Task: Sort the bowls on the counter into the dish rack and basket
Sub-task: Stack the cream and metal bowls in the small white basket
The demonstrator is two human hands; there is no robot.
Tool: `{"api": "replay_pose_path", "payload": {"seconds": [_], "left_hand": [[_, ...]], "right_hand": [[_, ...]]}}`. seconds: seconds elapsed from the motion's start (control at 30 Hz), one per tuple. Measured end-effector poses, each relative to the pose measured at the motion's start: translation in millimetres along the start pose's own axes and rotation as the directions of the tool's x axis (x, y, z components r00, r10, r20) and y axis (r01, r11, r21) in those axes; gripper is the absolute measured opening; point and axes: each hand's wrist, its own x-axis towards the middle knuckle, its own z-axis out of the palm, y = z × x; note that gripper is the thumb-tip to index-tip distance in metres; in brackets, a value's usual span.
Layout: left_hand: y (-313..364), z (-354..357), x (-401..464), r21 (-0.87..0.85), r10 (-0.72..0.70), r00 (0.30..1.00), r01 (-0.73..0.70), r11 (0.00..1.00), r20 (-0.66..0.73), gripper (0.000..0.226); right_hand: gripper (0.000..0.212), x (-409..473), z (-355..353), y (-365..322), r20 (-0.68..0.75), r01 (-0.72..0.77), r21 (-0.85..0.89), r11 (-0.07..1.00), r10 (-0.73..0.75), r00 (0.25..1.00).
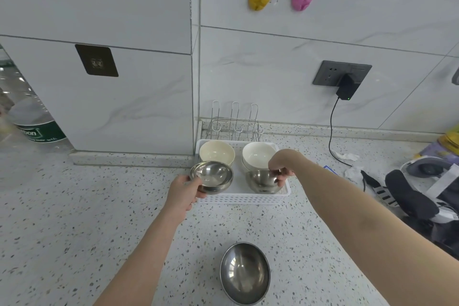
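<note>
A white perforated basket sits on the speckled counter against the wall, with a wire dish rack behind it. Two pale bowls lie in its back half: a cream bowl at left, a white bowl at right. My left hand grips the rim of a small steel bowl held over the basket's front left corner. My right hand pinches the rim of a second steel bowl in the basket's front right. A larger steel bowl rests on the counter near me.
A black charger is plugged into the wall socket, its cable running down to the counter. A headset and straps lie at the right. A large water bottle stands at far left beside a tiled column.
</note>
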Motion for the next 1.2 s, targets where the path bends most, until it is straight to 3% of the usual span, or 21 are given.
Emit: {"api": "replay_pose_path", "payload": {"seconds": [0.13, 0.33, 0.6, 0.73, 0.8, 0.87, 0.9, 0.97, 1.07, 1.2], "left_hand": [[-2, -2, -1, 0.009, -0.005, 1.0, 0.005, 1.0, 0.005, 0.013], [-4, -4, 0, 0.001, -0.009, 1.0, 0.009, 1.0, -0.005, 0.013], [-4, -1, 2, 0.017, -0.005, 1.0, 0.005, 1.0, -0.006, 0.009], [-4, 2, 1, 0.022, -0.006, 1.0, 0.006, 1.0, 0.01, 0.006], [-2, 3, 1, 0.029, -0.011, 1.0, 0.011, 1.0, 0.02, 0.007], [0, 3, 0, 0.039, -0.019, 0.999, 0.018, 0.999, 0.03, 0.007], [2, 3, 0, 0.039, -0.022, 0.999, 0.021, 0.999, 0.035, 0.007], [5, 2, 1, 0.034, -0.028, 0.998, 0.026, 0.999, 0.047, 0.007], [13, 1, 2, 0.011, -0.06, 0.996, 0.06, 0.998, 0.064, 0.011], [22, -2, 5, -0.019, -0.122, 0.985, 0.125, 0.992, 0.125, 0.018]], "right_hand": [[0.031, 9, 7, -1, -0.064, 0.041, 0.087, 0.995, -0.035, 0.997], [0.03, 14, 26, 7, -0.104, 0.122, 0.352, 0.928, -0.091, 0.99], [0.05, 28, 38, 20, -0.302, 0.247, 0.422, 0.872, -0.121, 0.945], [0.041, 15, 39, 23, -0.282, 0.235, 0.34, 0.911, -0.14, 0.949], [0.018, -1, 35, 23, -0.343, 0.244, 0.148, 0.958, -0.182, 0.922], [0.013, -14, 30, 23, -0.482, 0.211, -0.124, 0.97, -0.245, 0.841], [0.017, -19, 28, 22, -0.535, 0.225, -0.186, 0.957, -0.29, 0.794], [0.026, -26, 30, 20, -0.563, 0.395, -0.142, 0.908, -0.402, 0.722], [0.028, -39, 46, 20, -0.496, 0.678, 0.052, 0.733, -0.57, 0.655], [0.025, -47, 71, 21, -0.336, 0.783, 0.241, 0.574, -0.707, 0.622]]}}
